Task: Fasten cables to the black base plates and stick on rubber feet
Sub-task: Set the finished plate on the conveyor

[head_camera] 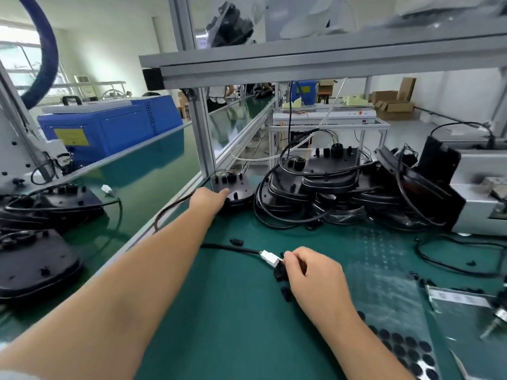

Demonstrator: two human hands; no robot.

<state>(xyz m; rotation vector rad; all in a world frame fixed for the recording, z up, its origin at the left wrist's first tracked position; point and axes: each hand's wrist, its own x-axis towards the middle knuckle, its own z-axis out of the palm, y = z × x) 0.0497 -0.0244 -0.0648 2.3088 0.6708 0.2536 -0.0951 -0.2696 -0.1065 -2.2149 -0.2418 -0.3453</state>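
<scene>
Green matting (233, 311) is covering the bench I am working at, with an aluminium frame (301, 64) crossing overhead at twelve o'clock and a blue machine (109, 127) sitting beyond the conveyor at ten o'clock.

I am reaching my left hand (208, 198) out toward eleven o'clock, and its fingers are resting against the near edge of a single black base plate (236, 187) by the frame's upright post. Whether they are curling round the plate or only touching it, I cannot tell, since the fingertips are hidden.

My right hand (312, 272) is lying nearer me, at about one o'clock, pinching the wires just behind a white connector (270, 257) between thumb and forefinger. A black cable (227, 247) is running from that connector away to nine o'clock across the mat. Small black clips (279, 272) are lying just beside and partly under this hand.

A stack of base plates (329, 185) with looping cables is piling up at one o'clock. A sheet of round rubber feet (406, 349) is lying at four o'clock, close to my right forearm.
</scene>
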